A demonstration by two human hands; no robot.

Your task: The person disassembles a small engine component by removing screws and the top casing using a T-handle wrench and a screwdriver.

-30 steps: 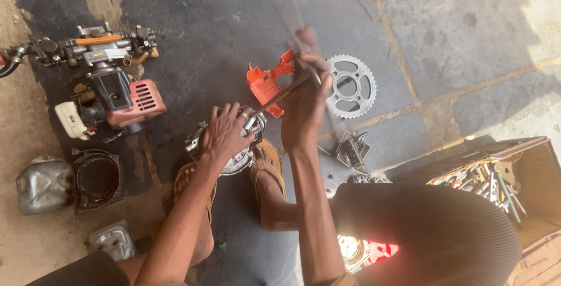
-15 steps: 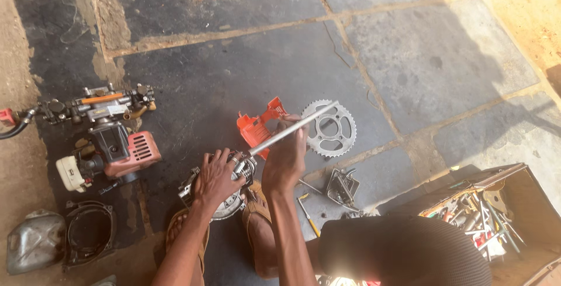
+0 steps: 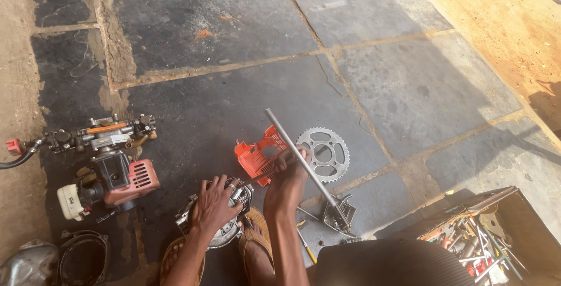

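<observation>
- Since half a second ago, my right hand (image 3: 284, 176) has swung the long metal rod (image 3: 298, 160) round, so its free end now points up and to the left, across the sprocket, instead of up and to the right.
- My right hand is clenched round that rod near its middle; the lower end runs down toward a small metal bracket (image 3: 340, 213) on the floor.
- My left hand (image 3: 213, 203) still lies spread over the round engine part (image 3: 221, 219), fingers curled on its top, holding it between my sandalled feet (image 3: 254, 242).
- Just beyond my right hand an orange plastic cover (image 3: 255, 156) sits on the dark stone floor (image 3: 222, 23), with the toothed sprocket (image 3: 325, 154) right beside it.
- Over to my left stands a small red engine (image 3: 120, 178), a carburettor assembly (image 3: 99, 135) behind it.
- An open toolbox (image 3: 485, 236) full of tools is at my lower right.
</observation>
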